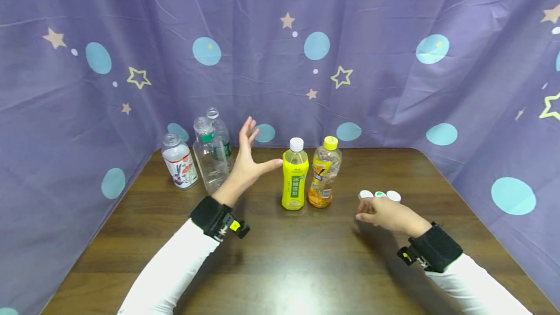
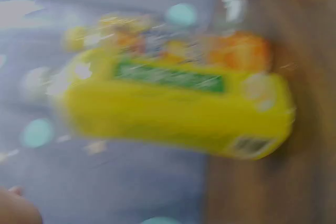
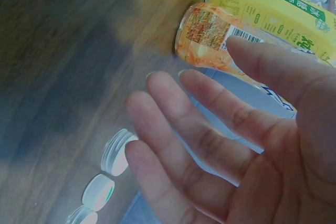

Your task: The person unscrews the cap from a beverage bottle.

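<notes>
Right now I see my left hand (image 1: pixel 248 159) raised with fingers spread wide, holding nothing, just left of the yellow bottle (image 1: pixel 295 175). That bottle stands upright near the middle of the wooden table (image 1: pixel 280 256), opaque yellow with a white cap and a green label strip, touching the orange juice bottle (image 1: pixel 324 172) beside it. My right hand (image 1: pixel 385 214) hovers relaxed and empty by three loose caps (image 1: pixel 379 195).
</notes>
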### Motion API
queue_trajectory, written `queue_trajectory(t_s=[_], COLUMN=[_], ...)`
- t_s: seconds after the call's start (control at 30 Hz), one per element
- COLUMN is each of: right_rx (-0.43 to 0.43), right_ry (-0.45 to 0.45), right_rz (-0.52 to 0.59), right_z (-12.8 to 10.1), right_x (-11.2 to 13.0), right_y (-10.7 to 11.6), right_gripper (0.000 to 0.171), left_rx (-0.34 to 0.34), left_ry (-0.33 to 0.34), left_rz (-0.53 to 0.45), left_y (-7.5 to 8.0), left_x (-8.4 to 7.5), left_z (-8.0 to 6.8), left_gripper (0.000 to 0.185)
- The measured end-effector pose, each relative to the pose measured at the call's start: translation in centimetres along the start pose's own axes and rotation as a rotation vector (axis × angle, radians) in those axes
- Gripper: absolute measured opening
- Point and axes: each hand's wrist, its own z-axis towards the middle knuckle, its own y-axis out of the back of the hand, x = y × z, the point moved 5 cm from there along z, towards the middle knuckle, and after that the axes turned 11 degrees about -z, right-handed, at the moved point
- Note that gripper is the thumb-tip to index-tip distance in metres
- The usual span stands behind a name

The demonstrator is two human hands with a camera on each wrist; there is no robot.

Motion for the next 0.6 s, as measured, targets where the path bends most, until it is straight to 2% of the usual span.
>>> queue_trajectory(t_s=[0.07, 0.13, 0.3, 0.4, 0.5, 0.6], right_rx=[0.001, 0.004, -0.002, -0.015, -0.023, -0.024], right_ry=[-0.011, -0.025, -0.008, 0.012, 0.015, 0.000], right_rz=[0.005, 0.019, 0.030, 0.028, 0.034, 0.029], right_z=[-0.2, -0.3, -0.6, -0.8, -1.0, -1.2], right_x=[-0.2, -0.4, -0.4, -0.5, -0.6, -0.7], right_y=[0.0, -0.1, -0.5, -0.6, -0.5, -0.3], right_gripper=[0.014, 0.014, 0.014, 0.014, 0.014, 0.014], left_rx=[-0.046, -0.039, 0.023, 0.016, 0.014, 0.044], left_ry=[-0.086, -0.086, 0.107, 0.193, 0.217, 0.182], left_rz=[-0.091, -0.110, -0.090, -0.062, -0.048, -0.091], left_y=[-1.6, -3.3, -6.1, -6.9, -7.1, -6.7], left_x=[1.1, 2.9, 7.9, 9.8, 10.0, 7.8], left_z=[0.4, 0.3, -0.6, -1.0, -1.0, -0.5], left_gripper=[0.138, 0.143, 0.143, 0.122, 0.089, 0.065])
